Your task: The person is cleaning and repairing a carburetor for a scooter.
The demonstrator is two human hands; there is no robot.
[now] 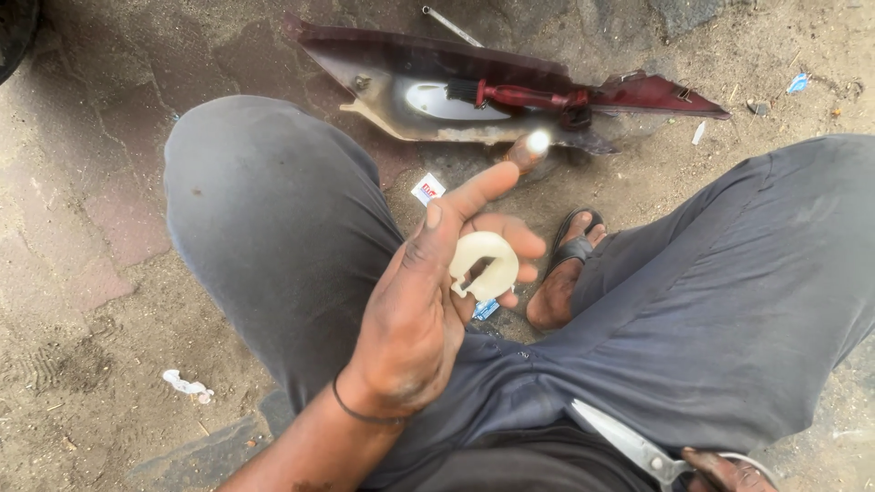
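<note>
My left hand (415, 310) is raised over my lap, holding a cream-white, rounded plastic piece (484, 265) with a slot in it between thumb and fingers; the index finger points outward. At the bottom right edge only part of my right hand (725, 472) shows, gripping the handles of a pair of metal scissors (624, 443) whose blades lie across my dark grey trousers (729, 301). My foot in a black sandal (567, 264) rests on the ground between my knees.
A maroon vehicle body panel (656, 94) lies on the sandy ground ahead, with a red-handled brush (519, 94) resting in it. Small paper scraps and wrappers (427, 189) are scattered on the dirt. A metal rod (451, 25) lies beyond the panel.
</note>
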